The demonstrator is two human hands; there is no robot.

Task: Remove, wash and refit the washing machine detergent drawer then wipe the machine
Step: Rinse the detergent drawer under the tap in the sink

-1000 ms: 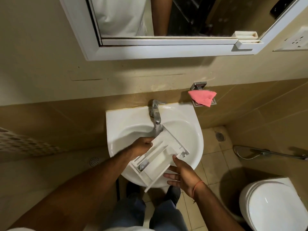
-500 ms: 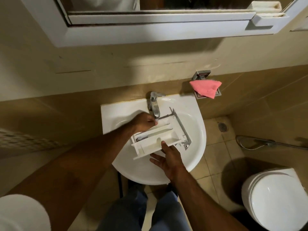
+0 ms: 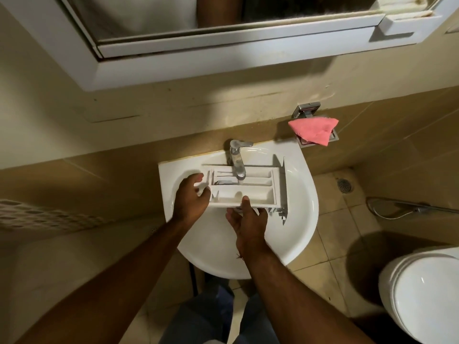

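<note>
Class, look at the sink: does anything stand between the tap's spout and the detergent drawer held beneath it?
Nothing visible does. The drawer sits compartments-up directly under the tap, held by the left hand and the right hand at its near edge, over the basin.

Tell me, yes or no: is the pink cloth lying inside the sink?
No, the pink cloth rests on the wall-mounted holder beside the sink.

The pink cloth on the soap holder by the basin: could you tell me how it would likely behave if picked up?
The pink cloth would probably go limp: it lies folded and droops over the edge of the soap holder. It looks thin, so likely light for its size. Draped loosely rather than tucked in, it should lift off freely without snagging.
</note>
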